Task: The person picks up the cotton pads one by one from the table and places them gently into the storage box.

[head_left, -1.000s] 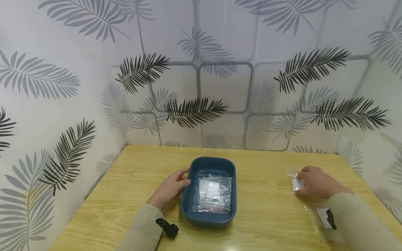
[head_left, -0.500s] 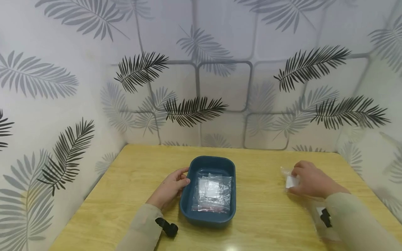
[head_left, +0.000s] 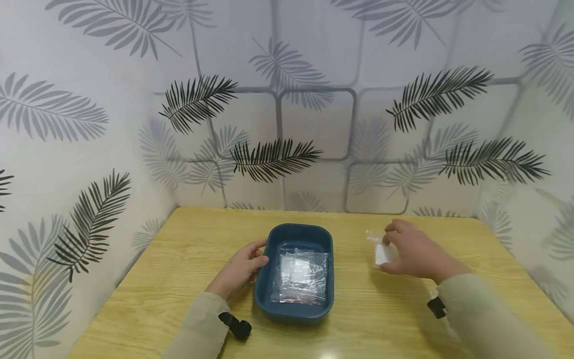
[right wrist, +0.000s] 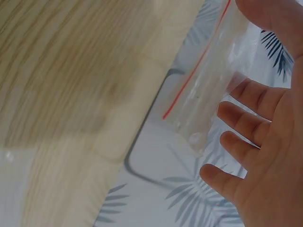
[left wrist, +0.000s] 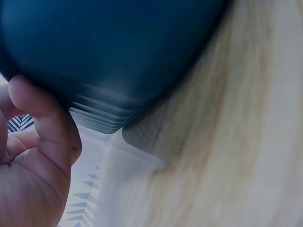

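Near the table's middle stands a dark blue plastic box (head_left: 299,315), seen from below its side in the left wrist view. Clear zip-lock bags (head_left: 305,279) with white contents lie inside it. My left hand (head_left: 239,269) grips the box at its left rim, thumb on the edge. To the box's right, my right hand (head_left: 414,252) pinches another zip-lock bag (head_left: 382,254) holding a white piece. In the right wrist view, that bag (right wrist: 203,90) shows a red seal line and hangs from the thumb and fingers over the tabletop.
Under the right sleeve another clear bag (head_left: 450,329) shows partly on the wooden table (head_left: 188,259). Walls with a leaf-patterned covering (head_left: 251,114) stand behind and beside the table. Black straps with small cameras sit on both wrists.
My right hand has moved left toward the box, carrying the zip-lock bag away from the other bag at the right. The left hand keeps its hold on the box.
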